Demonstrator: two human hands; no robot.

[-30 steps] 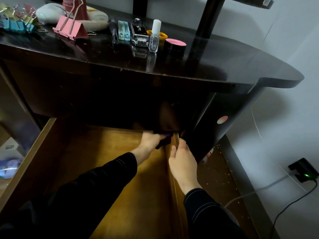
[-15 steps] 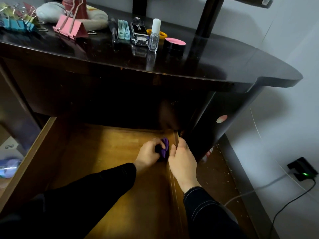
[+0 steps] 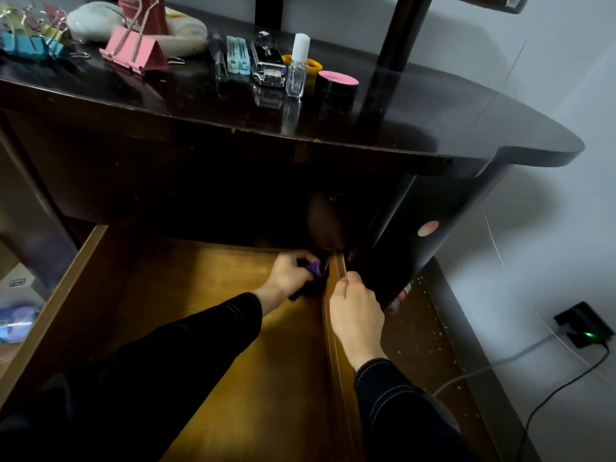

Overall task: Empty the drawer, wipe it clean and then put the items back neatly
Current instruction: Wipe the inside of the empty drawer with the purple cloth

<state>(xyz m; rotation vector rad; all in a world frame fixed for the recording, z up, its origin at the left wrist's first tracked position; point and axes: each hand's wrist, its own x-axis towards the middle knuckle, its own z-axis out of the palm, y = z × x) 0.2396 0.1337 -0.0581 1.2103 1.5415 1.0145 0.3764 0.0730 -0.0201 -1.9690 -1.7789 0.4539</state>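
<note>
The wooden drawer (image 3: 186, 295) is pulled out below the dark desk, and no items show on its floor. My left hand (image 3: 289, 275) grips a purple cloth (image 3: 316, 269) pressed into the drawer's back right corner. My right hand (image 3: 355, 311) holds the drawer's right side wall (image 3: 336, 345), fingers curled over its top edge. On the desktop (image 3: 416, 121) lie the taken-out items: a pink binder clip (image 3: 133, 51), blue binder clips (image 3: 31, 46), a clear bottle with a white cap (image 3: 297, 68), a silver case (image 3: 267, 63), mint clips (image 3: 237, 55) and a pink-lidded jar (image 3: 337, 84).
A white pouch (image 3: 96, 23) lies at the desk's back left. A black post (image 3: 401, 31) rises from the desktop. On the floor at right sit a black charger with a green light (image 3: 585, 328) and its cables. A white and blue item (image 3: 16, 323) lies left of the drawer.
My left hand drew the purple cloth out of the dark rear of the drawer, then pushed it back a little toward the back right corner. My right hand stayed on the side wall.
</note>
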